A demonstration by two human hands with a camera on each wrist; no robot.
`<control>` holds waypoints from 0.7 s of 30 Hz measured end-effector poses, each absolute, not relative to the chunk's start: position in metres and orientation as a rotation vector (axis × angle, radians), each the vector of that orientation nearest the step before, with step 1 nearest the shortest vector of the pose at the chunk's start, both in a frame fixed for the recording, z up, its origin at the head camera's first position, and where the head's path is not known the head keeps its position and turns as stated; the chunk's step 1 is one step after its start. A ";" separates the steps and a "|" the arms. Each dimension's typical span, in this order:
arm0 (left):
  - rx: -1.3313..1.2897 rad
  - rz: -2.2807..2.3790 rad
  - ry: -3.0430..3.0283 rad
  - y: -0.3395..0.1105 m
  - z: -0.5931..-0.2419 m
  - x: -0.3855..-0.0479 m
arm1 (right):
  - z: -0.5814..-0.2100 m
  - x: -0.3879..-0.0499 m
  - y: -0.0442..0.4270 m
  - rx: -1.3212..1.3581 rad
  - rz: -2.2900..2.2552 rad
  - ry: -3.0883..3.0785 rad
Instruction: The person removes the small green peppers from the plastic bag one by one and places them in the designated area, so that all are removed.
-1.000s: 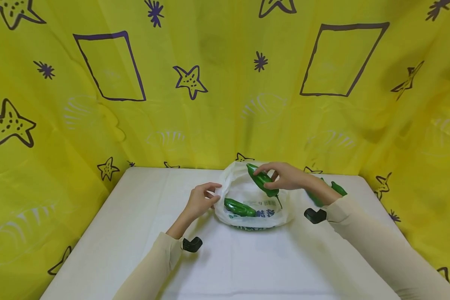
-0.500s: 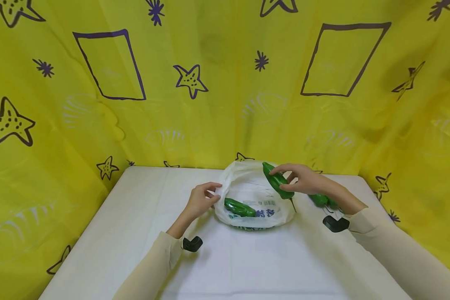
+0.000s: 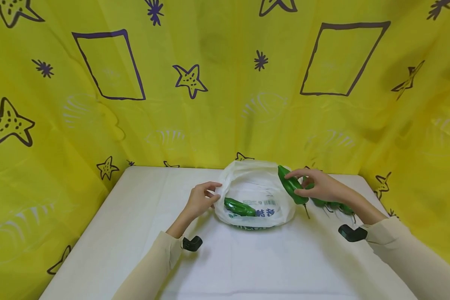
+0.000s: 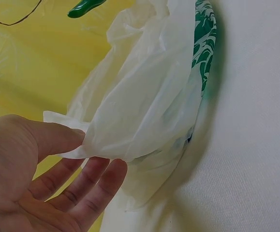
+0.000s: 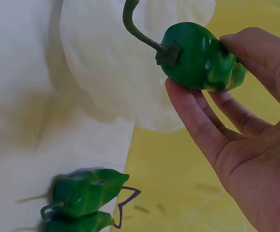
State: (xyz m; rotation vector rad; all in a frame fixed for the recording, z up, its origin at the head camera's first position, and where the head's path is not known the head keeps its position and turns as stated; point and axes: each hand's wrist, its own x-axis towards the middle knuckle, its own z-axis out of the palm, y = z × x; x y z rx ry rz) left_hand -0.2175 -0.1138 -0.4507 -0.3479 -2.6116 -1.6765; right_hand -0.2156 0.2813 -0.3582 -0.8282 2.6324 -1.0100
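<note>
A white plastic bag (image 3: 255, 223) with printed characters lies with its mouth spread wide on the table. Inside it, toward the left, rests one green pepper (image 3: 240, 207). My left hand (image 3: 200, 198) pinches the bag's left rim between thumb and fingers, as the left wrist view shows with the thin film (image 4: 130, 96). Over the bag's right rim, my right hand (image 3: 318, 185) grips a second green pepper (image 3: 292, 186), its stem pointing down. In the right wrist view that pepper (image 5: 193, 58) sits between thumb and fingertips, off the table.
Several more green peppers (image 3: 333, 205) lie on the table to the right, partly behind my right hand and forearm; two show in the right wrist view, the upper pepper (image 5: 86, 191) whole. A yellow patterned curtain (image 3: 225, 125) surrounds the white-covered table (image 3: 270, 266).
My right hand has moved right, carrying its pepper from above the bag's opening to its right rim. More peppers on the right have come into sight. The left hand stays put.
</note>
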 end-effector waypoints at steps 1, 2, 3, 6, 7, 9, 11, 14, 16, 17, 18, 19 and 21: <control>-0.347 -1.675 -2.611 -0.114 -0.451 -0.218 | -0.359 -0.215 0.283 -0.822 -1.010 2.638; -0.348 -1.673 -2.612 -0.114 -0.451 -0.218 | -0.361 -0.214 0.285 -0.817 -1.013 2.640; -0.349 -1.671 -2.613 -0.114 -0.451 -0.218 | -0.362 -0.213 0.287 -0.811 -1.020 2.640; -0.354 -1.667 -2.616 -0.114 -0.451 -0.218 | -0.364 -0.209 0.292 -0.804 -1.040 2.654; -0.355 -1.667 -2.618 -0.114 -0.452 -0.218 | -0.365 -0.207 0.294 -0.805 -1.050 2.657; -0.359 -1.666 -2.618 -0.113 -0.453 -0.218 | -0.366 -0.204 0.298 -0.823 -1.073 2.661; -0.372 -1.666 -2.613 -0.113 -0.453 -0.217 | -0.368 -0.201 0.303 -0.832 -1.103 2.663; -0.387 -1.674 -2.603 -0.113 -0.454 -0.218 | -0.372 -0.196 0.310 -0.810 -1.141 2.652; -0.392 -1.678 -2.599 -0.113 -0.455 -0.218 | -0.374 -0.193 0.316 -0.777 -1.141 2.658; -0.393 -1.680 -2.596 -0.113 -0.455 -0.218 | -0.376 -0.191 0.318 -0.756 -1.136 2.662; -0.387 -1.683 -2.594 -0.113 -0.455 -0.218 | -0.378 -0.190 0.321 -0.741 -1.131 2.664; -0.384 -1.680 -2.595 -0.113 -0.455 -0.218 | -0.380 -0.188 0.323 -0.733 -1.123 2.671; -0.386 -1.679 -2.589 -0.113 -0.455 -0.219 | -0.384 -0.185 0.328 -0.711 -1.118 2.676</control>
